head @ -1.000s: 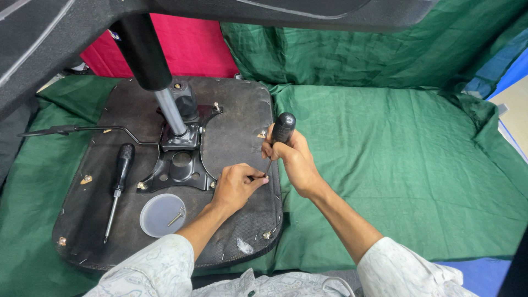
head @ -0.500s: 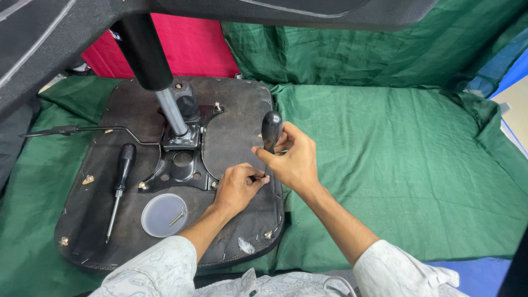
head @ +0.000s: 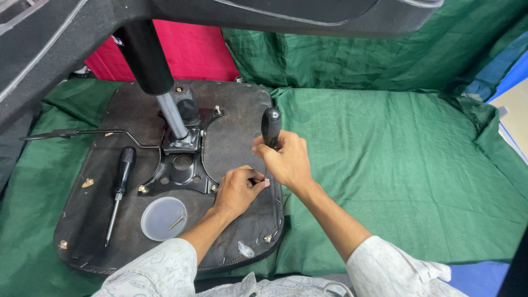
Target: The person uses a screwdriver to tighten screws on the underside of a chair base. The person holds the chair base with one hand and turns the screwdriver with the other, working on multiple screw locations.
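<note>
Green cloth (head: 385, 181): spread wide, wrinkled, carrying everything below.

Upturned chair seat (head: 236, 143): dark, rounded corners, flat on the left half of the cloth; staples and small fittings along its edges.

Chair mechanism plate (head: 181, 170): black metal, near the seat's centre, with grey gas cylinder (head: 171, 113) rising from it toward the top left; thin lever rod (head: 82, 133) running out past the seat's left edge.

Right hand (head: 289, 162): grip closed around the black handle of an upright screwdriver (head: 271, 126), near the seat's right edge, shaft pointing down at the seat surface.

Left hand (head: 236, 190): just beside the right, fingertips pinched narrow at the screwdriver's tip; appears to steady a small fastener there, though too small to confirm.

Second screwdriver (head: 122, 176): black handle, lying loose toward the seat's left edge, tip pointing to the near edge.

Clear round lid (head: 163, 218): near the seat's near edge, left of the left hand, holding one small screw (head: 177, 220).
</note>
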